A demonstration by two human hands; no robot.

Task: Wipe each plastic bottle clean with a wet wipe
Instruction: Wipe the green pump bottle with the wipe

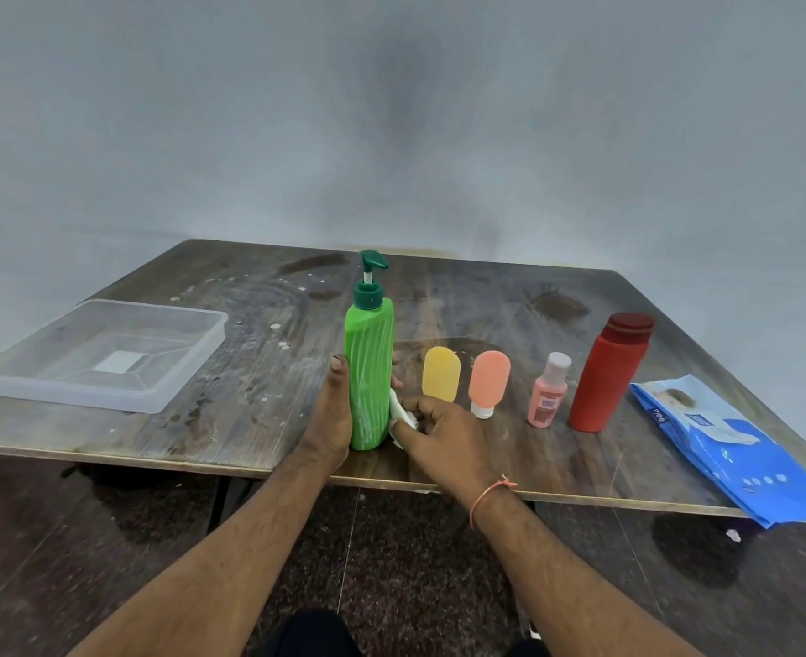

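Here the fingers of the right hand are curled around a white wet wipe, pinching it against the lower right side of the green pump bottle. The left hand braces the bottle from the opposite side, thumb up along its left wall and fingers wrapped behind, one fingertip just showing past the right edge. So the bottle stands between the two hands, upright on the desk, close to its near edge, with its long axis vertical and the pump head on top.

The relation that matters is this: the wipe sits low on the bottle, so the uncleaned length, as I judge it, runs upward from the right fingers toward the collar and pump. The right hand is the one placed to travel along that axis while the left steadies or turns the body.

Farther right stand a yellow squeeze tube, an orange squeeze tube, a small pink bottle and a red bottle, all nearer the right hand. A blue wet wipe pack lies at the far right, overhanging the edge. A clear plastic tray rests at the left.
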